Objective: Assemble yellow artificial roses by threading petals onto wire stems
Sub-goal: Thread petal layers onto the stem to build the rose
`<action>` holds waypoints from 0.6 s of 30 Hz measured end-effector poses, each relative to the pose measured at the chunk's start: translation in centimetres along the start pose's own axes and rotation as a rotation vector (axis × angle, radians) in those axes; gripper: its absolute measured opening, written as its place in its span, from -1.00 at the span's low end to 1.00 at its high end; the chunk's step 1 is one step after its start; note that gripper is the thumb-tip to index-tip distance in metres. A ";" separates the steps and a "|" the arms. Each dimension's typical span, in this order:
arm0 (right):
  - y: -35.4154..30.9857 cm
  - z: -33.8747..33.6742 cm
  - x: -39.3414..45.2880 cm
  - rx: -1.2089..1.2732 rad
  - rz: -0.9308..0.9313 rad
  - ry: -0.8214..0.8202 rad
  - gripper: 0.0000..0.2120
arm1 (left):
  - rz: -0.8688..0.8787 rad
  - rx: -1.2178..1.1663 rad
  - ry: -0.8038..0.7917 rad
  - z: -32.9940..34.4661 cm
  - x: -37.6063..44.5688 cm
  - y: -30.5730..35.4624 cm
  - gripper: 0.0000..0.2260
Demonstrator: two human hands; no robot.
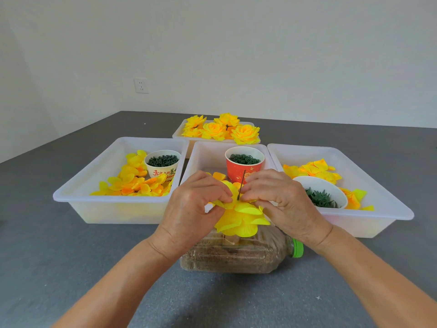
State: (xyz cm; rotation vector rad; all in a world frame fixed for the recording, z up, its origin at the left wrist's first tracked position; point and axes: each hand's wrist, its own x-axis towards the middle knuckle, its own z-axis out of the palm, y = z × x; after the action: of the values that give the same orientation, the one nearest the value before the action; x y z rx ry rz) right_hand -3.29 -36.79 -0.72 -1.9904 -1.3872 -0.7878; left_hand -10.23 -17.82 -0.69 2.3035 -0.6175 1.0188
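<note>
Both hands pinch yellow fabric petals [238, 221] on a thin dark wire stem [241, 184].
Left hand [194, 209] and right hand [281, 200] seemingly press a petal layer down.

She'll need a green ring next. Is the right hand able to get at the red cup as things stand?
Probably yes, once it lets go. The right hand pinches the petals on the wire stem; the red cup stands open-topped just behind, nothing between.

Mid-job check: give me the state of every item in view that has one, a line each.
Left hand: pinching petals at the stem.
Right hand: pinching petals at the stem.
Wire stem: upright, threaded through the petals.
Rose being built: partly assembled, over the bottle.
Bottle: on its side, green cap on.
Red cup: upright, full of green rings.
Back tray: holds finished roses.
</note>
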 end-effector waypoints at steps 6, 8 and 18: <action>-0.3 -0.1 -0.1 -0.082 -0.018 -0.035 -0.87 | -0.005 0.011 -0.027 -0.1 -0.1 0.0 -0.84; -0.4 -0.2 -0.1 -0.110 -0.025 -0.051 -0.88 | -0.007 0.012 -0.042 -0.1 -0.2 0.0 -0.84; -1.3 -1.1 0.3 -0.091 0.128 -0.240 -0.71 | 0.031 0.041 -0.151 -0.5 -0.3 0.0 -0.84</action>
State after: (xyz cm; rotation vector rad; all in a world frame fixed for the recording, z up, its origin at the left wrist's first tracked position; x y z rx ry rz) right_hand -4.55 -37.02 0.38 -2.2811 -1.3579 -0.5780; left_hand -10.66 -17.51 -0.61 2.4304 -0.7007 0.8849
